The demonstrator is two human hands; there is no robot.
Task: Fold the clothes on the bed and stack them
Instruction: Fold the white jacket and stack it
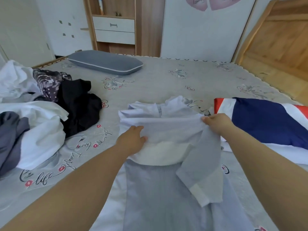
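Note:
A pale blue long-sleeved shirt lies lengthwise on the bed in front of me, collar at the far end. My left hand holds the shirt's left side with the thumb on top of the fabric. My right hand pinches the right shoulder, and the sleeve hangs folded across the body with its white cuff near me. A heap of unfolded clothes in white, black, grey and a purple print sits to the left.
A red, white and blue folded cloth lies right of the shirt. A grey pillow rests at the bed's far side. Beyond stand a wooden headboard, a wardrobe and drawers.

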